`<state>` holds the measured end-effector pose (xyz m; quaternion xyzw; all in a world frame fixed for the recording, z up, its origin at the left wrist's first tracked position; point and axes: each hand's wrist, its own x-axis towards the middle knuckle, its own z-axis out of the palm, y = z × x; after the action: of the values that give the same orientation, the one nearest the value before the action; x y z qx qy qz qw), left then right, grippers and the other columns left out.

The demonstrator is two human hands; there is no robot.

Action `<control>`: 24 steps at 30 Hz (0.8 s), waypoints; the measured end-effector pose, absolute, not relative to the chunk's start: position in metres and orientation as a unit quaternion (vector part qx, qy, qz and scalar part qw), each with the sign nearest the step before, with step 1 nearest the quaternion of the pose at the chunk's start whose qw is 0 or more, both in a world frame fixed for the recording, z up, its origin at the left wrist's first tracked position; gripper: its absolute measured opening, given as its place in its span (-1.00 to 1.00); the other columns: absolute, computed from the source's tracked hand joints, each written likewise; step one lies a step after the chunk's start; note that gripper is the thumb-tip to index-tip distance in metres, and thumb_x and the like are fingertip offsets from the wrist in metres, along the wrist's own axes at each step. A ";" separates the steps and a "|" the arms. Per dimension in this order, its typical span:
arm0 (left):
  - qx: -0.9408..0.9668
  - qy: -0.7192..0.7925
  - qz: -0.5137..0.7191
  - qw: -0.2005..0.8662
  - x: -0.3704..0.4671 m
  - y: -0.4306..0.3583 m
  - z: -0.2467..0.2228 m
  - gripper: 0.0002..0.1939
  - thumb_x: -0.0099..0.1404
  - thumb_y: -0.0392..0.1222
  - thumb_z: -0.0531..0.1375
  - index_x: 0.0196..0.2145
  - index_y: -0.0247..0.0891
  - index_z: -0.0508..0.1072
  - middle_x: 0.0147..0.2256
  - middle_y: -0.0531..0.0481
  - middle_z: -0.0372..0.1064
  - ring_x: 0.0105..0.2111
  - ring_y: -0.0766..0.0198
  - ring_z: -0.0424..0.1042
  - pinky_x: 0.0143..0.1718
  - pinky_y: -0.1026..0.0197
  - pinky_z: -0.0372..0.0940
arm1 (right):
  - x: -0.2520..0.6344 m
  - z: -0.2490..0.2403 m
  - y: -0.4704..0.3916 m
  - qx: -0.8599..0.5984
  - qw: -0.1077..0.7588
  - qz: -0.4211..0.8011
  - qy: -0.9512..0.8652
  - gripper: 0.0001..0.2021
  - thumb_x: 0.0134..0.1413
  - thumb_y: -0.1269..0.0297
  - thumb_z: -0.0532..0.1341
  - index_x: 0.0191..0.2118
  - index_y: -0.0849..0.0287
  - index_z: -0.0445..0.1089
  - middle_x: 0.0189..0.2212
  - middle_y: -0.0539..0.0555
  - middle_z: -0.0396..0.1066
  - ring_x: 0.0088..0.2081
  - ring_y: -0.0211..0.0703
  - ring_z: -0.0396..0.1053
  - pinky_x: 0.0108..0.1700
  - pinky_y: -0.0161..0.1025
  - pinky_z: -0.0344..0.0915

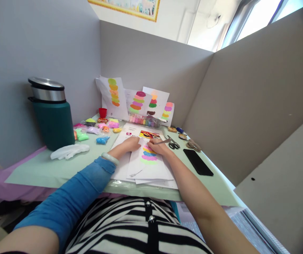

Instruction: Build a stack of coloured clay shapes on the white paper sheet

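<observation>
My left hand is closed at the upper left edge of a white paper sheet, its fingertips pressed around the paper there. On that sheet are painted-looking blobs in yellow, blue, pink and light green, stacked in a column. My right hand lies over the sheet's upper right part and grips a thin grey tool that points to the right; its exact kind is unclear. Beneath are more papers and a white pad cover with a colourful picture. My right fingers partly hide the top of the column.
A green flask and crumpled white tissue stand left, near several coloured clay packets and a red cup. Colour-swatch sheets lean behind a clear box. Right are scissors, a black phone and partition walls.
</observation>
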<state>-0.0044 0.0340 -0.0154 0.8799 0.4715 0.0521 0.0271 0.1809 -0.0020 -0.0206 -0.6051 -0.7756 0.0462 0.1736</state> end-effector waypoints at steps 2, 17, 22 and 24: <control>0.880 0.472 0.052 0.024 -0.004 0.034 -0.015 -0.60 0.24 -0.12 0.03 -0.02 -0.35 0.35 0.00 -0.24 0.35 -0.02 0.08 0.35 -0.07 0.21 0.23 | 0.181 -0.021 -0.002 -0.605 0.174 0.046 -0.776 -0.70 0.15 0.20 0.01 -0.41 0.24 0.40 -0.45 0.06 0.39 -0.44 -0.25 0.22 -0.43 -0.33 0.00; 0.869 0.487 0.069 0.059 -0.005 0.030 -0.009 -0.51 0.14 0.01 0.14 -0.04 -0.34 0.37 -0.02 -0.23 0.36 -0.05 0.03 0.36 -0.11 0.19 0.25 | 0.180 -0.018 -0.005 -0.605 0.172 0.047 -0.776 -0.70 0.15 0.19 0.02 -0.43 0.24 0.39 -0.47 0.05 0.38 -0.45 -0.26 0.22 -0.45 -0.33 -0.02; 0.872 0.478 0.073 0.083 -0.005 0.031 -0.010 -0.45 0.03 0.05 0.22 -0.07 -0.34 0.39 -0.08 -0.20 0.40 -0.09 0.00 0.38 -0.16 0.17 0.28 | 0.181 -0.018 -0.003 -0.600 0.172 0.042 -0.780 -0.71 0.14 0.21 0.01 -0.44 0.24 0.37 -0.48 0.05 0.38 -0.47 -0.27 0.20 -0.46 -0.33 -0.04; 0.871 0.479 0.073 0.079 -0.005 0.032 -0.010 -0.44 0.03 0.05 0.22 -0.07 -0.35 0.38 -0.07 -0.22 0.39 -0.09 -0.01 0.38 -0.15 0.16 0.28 | 0.181 -0.019 -0.003 -0.598 0.175 0.041 -0.781 -0.71 0.14 0.20 0.01 -0.44 0.24 0.37 -0.48 0.06 0.37 -0.47 -0.27 0.19 -0.46 -0.33 -0.04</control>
<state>-0.0049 0.0320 -0.0102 0.8713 0.4786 0.0732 0.0795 0.1810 -0.0028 -0.0191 -0.5980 -0.7812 0.0410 0.1745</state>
